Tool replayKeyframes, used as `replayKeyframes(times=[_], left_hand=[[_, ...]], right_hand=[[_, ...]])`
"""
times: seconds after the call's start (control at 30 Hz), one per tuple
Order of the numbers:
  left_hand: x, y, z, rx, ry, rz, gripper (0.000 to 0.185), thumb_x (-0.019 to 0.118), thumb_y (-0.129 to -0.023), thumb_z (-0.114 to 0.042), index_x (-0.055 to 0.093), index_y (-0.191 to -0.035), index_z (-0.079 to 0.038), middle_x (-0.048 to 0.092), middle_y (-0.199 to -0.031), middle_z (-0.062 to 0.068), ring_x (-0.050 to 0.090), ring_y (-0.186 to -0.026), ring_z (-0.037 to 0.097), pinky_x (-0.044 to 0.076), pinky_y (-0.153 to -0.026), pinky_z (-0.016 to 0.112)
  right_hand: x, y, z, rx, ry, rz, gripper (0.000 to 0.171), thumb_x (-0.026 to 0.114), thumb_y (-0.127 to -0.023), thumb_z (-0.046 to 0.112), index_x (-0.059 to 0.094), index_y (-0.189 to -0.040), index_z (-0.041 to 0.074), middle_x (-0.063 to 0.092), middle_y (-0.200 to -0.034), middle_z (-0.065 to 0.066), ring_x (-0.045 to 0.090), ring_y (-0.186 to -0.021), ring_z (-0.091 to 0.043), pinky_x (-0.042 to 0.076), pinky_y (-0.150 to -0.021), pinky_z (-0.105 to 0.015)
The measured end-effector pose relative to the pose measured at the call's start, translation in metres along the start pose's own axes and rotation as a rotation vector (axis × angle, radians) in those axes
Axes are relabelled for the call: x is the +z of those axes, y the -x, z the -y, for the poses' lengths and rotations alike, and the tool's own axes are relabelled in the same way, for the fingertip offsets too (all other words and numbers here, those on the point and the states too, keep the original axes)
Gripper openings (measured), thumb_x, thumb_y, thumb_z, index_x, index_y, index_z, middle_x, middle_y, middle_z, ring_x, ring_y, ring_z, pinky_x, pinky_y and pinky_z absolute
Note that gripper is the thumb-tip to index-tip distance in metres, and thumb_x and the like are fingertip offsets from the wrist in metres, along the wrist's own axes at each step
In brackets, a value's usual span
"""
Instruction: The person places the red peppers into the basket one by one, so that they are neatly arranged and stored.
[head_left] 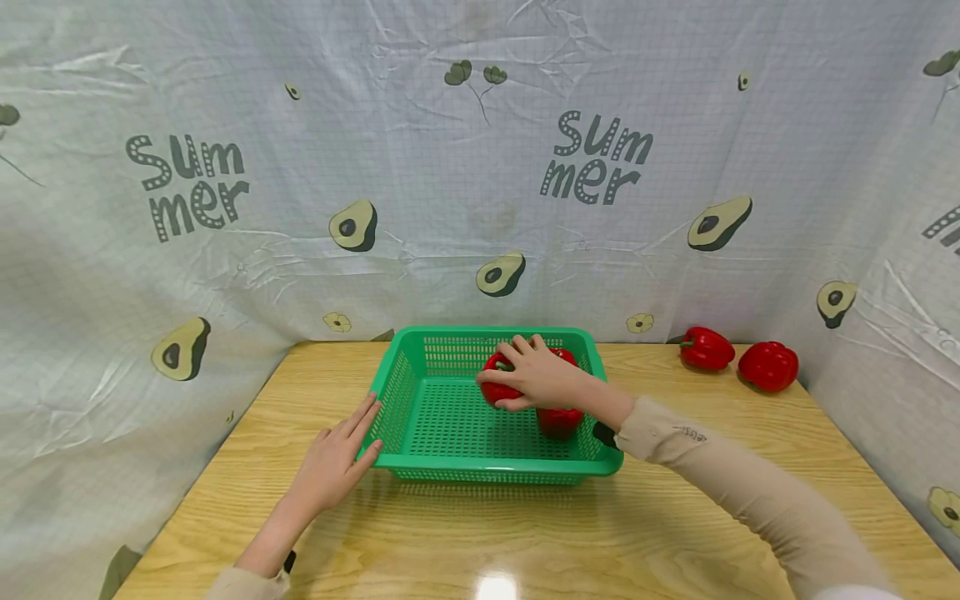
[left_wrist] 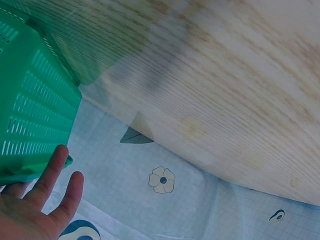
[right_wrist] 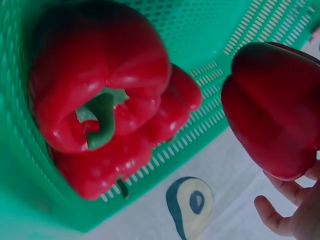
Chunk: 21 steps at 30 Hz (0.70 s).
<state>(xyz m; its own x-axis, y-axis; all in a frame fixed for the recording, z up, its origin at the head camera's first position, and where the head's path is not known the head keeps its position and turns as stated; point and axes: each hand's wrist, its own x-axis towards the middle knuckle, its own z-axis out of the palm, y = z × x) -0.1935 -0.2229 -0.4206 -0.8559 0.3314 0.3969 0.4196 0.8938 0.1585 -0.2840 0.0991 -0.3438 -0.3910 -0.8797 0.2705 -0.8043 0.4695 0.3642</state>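
Between the two hands, a green basket (head_left: 442, 417) is being steadied on the table (head_left: 525, 533) by the flat, straight-fingered left hand (head_left: 333, 462) against its wall. Inside it, a red pepper (head_left: 498, 379) is being gripped by the curled right hand (head_left: 536, 375), beside other peppers (right_wrist: 107, 110).

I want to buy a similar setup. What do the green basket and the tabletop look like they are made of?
The green basket looks like moulded plastic, smooth and slightly glossy: its walls and floor are a regular grid of slots. The tabletop shows light wood grain under a shiny finish that reflects a lamp; whether it is solid wood or laminate cannot be told.
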Motion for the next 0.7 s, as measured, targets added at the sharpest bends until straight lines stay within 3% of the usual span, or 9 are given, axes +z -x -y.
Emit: replayKeyframes(times=[0.17, 0.4, 0.7], left_hand=[[0.000, 0.000, 0.000, -0.003, 0.005, 0.000, 0.055, 0.051, -0.089, -0.025, 0.033, -0.139, -0.008, 0.032, -0.145, 0.009, 0.053, -0.111, 0.035, 0.037, -0.087, 0.060], [0.001, 0.000, 0.000, -0.002, 0.008, -0.001, 0.056, 0.051, -0.089, -0.025, 0.033, -0.139, -0.007, 0.032, -0.145, 0.010, 0.053, -0.109, 0.038, 0.037, -0.087, 0.061], [0.000, 0.000, 0.000, -0.011, 0.017, 0.010, 0.057, 0.051, -0.089, -0.025, 0.032, -0.139, -0.008, 0.031, -0.145, 0.009, 0.052, -0.112, 0.037, 0.035, -0.088, 0.061]], right_hand=[[0.012, -0.004, 0.002, 0.008, 0.030, 0.110, 0.041, 0.045, -0.087, 0.053, 0.045, -0.122, 0.031, 0.047, -0.115, -0.009, 0.038, -0.090, -0.023, 0.033, -0.071, -0.039], [0.022, -0.007, 0.006, -0.005, 0.076, 0.215, 0.041, 0.046, -0.086, 0.054, 0.044, -0.121, 0.032, 0.050, -0.110, -0.007, 0.041, -0.094, -0.024, 0.038, -0.074, -0.044], [0.033, -0.010, 0.008, 0.040, 0.003, 0.365, 0.041, 0.051, -0.085, 0.049, 0.044, -0.119, 0.030, 0.048, -0.115, -0.010, 0.040, -0.105, -0.029, 0.039, -0.082, -0.053]])
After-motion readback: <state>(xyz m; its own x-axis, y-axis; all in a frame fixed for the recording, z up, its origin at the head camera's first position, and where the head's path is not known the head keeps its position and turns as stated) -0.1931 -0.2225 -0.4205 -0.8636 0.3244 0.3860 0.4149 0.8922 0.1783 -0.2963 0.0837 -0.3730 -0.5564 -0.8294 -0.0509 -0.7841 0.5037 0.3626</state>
